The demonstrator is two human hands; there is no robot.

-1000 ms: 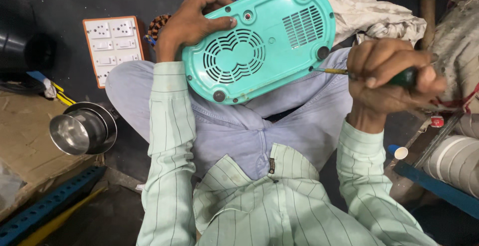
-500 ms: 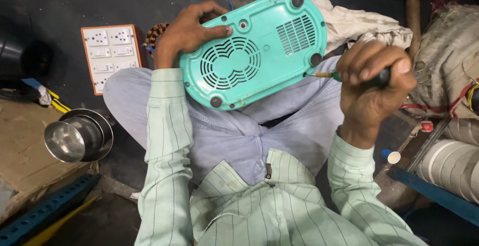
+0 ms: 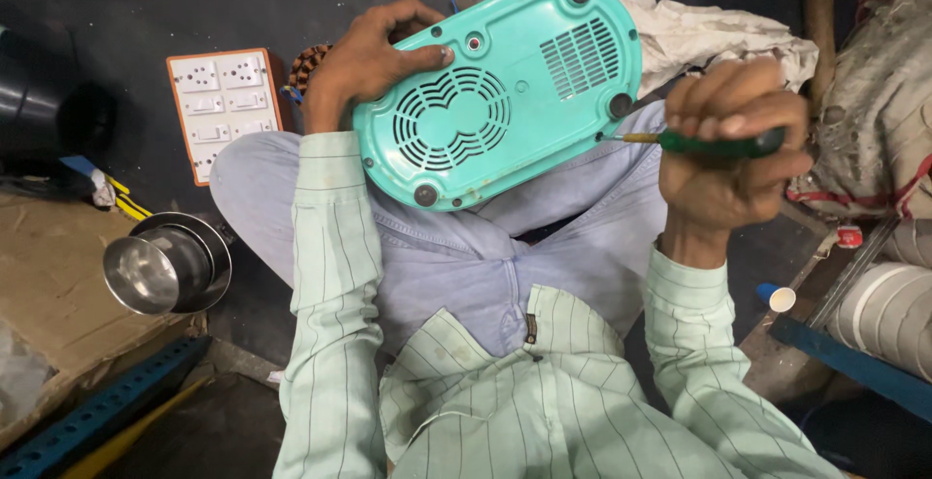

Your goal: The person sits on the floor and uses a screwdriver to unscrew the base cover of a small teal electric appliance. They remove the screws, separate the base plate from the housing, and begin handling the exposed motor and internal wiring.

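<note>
A teal appliance base [image 3: 505, 91] lies underside up on the person's lap, in the upper middle of the frame, its round vent grille and rubber feet facing the camera. The left hand [image 3: 374, 57] grips its upper-left edge, fingers curled over the rim and thumb pressed flat on the plastic. The right hand [image 3: 728, 149], at the right of the frame, is closed in a fist around a green-handled screwdriver [image 3: 704, 141], whose tip meets the base's right edge just below a black foot. A white switchboard [image 3: 221, 110] lies on the floor at upper left, a steel pot [image 3: 165, 265] at the left, and a crumpled cloth [image 3: 699, 37] at upper right.
</note>
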